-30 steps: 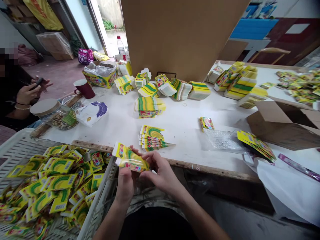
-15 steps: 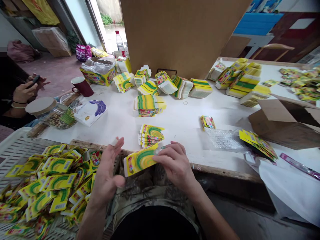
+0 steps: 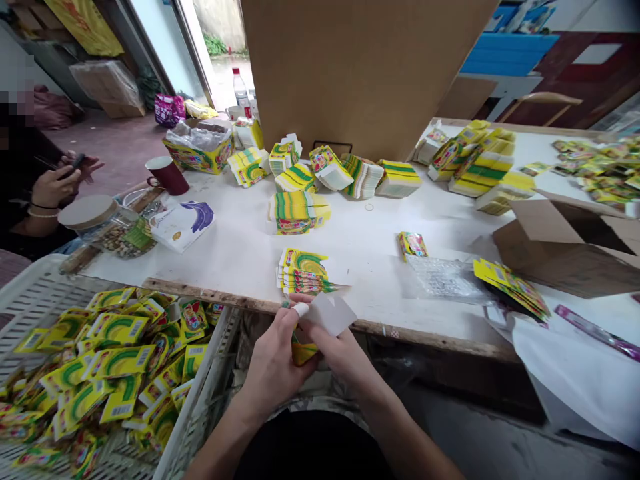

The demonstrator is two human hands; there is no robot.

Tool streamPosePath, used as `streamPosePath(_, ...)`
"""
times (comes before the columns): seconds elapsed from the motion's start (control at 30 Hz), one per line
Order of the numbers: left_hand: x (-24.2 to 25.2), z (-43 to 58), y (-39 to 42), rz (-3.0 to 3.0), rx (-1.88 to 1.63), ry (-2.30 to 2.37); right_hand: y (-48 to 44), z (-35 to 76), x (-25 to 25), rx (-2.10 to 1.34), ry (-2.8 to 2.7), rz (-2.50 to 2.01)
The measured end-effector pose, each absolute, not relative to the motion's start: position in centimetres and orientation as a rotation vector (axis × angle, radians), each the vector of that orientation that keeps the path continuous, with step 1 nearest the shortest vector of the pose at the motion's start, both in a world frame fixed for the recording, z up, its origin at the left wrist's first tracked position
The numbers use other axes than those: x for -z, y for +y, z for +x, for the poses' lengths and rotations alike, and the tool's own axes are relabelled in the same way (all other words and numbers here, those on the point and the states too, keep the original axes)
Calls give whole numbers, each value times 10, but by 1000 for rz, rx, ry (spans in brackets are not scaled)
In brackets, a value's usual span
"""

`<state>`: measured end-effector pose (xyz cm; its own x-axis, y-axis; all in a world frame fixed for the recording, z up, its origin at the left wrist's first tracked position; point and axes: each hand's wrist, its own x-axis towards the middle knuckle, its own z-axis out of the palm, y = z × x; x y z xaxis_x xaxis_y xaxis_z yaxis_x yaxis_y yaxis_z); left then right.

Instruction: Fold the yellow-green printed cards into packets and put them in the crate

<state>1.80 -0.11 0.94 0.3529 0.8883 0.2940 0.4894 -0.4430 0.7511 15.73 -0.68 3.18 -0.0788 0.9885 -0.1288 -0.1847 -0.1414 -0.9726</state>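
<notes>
Over my lap, at the front edge of the table, my left hand point(image 3: 280, 357) and my right hand point(image 3: 343, 350) meet around a small yellow-and-green cardboard box point(image 3: 303, 349). Its white inner flap point(image 3: 331, 315) stands up between them. Fingers of both hands are closed on the box and cover much of it. White tape wraps one left fingertip. Just beyond my hands lies a fanned pile of flat printed boxes point(image 3: 303, 270). Behind that pile is a bundle of more boxes point(image 3: 293, 212).
At left, a pale plastic crate point(image 3: 197, 387) holds many yellow packets. A jar point(image 3: 123, 230), a mug point(image 3: 169, 175) and box stacks point(image 3: 399, 179) stand on the table. An opened carton point(image 3: 560, 250) and bubble wrap point(image 3: 447, 279) are at right. A person point(image 3: 50, 193) holds a phone.
My left hand has moved right and closed on the box, which my right hand alone held before. The box has turned, and its white flap now shows.
</notes>
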Motion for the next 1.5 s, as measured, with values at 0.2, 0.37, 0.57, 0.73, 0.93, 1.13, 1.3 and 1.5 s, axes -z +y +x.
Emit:
streamPosePath(0.2,-11,16,5,1909,-839,1190,-11,165,-23,-1283,-1312,-1039)
streamPosePath(0.37,5,19,10,1649,-958,1180,-13,169,-16,-1024,-1750,-1109)
streamPosePath(0.57,2,7,14,1747,-901,1432,-2,178,-4,-843,-1761,-1200)
streamPosePath(0.73,-23,-10,19,1858,-741,1344,4,195,-11,-966,-1993,-1138)
streamPosePath(0.93,-32,-7,19,1803,-820,1244,3,196,-29,-1119,-1831,-1160)
streamPosePath(1.13,-23,-3,11,1276,-1218,1239,4,184,-9,-1093,-1543,-1147)
streamPosePath(1.3,-18,-13,11,491,-1795,998,42,200,2,-493,-1570,-1704)
streamPosePath(1.5,-9,-5,9,285,-1535,973,70,202,15,-404,-1588,-1853)
